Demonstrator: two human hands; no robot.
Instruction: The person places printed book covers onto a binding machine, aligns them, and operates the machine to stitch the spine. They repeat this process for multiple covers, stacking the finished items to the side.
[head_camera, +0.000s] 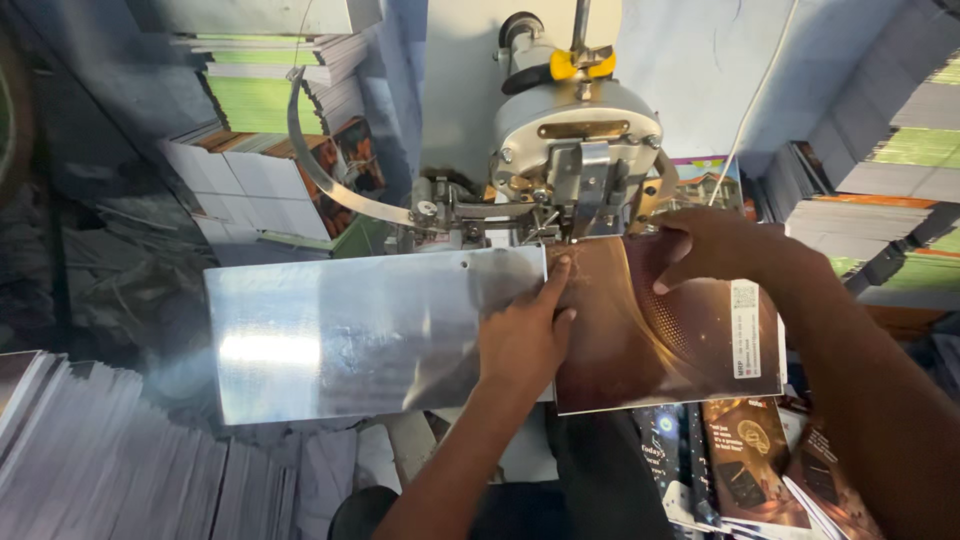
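Observation:
A dark brown glossy booklet (690, 340) lies on the right side of a shiny metal saddle plate (340, 330), its top edge under the head of a grey stitching machine (575, 140). My left hand (527, 335) presses flat on the booklet's left edge, where it meets the plate, fingers pointing up toward the machine head. My right hand (715, 245) rests on the booklet's upper right part, fingers bent and pushing it toward the head. Neither hand grips the booklet; both hold it down.
More brown booklets (760, 470) lie in a pile below right. A fanned stack of grey sheets (110, 460) sits at lower left. Tall stacks of printed paper stand at the upper left (280, 90) and at the right (890, 170). A curved metal lever (330, 180) juts left of the machine.

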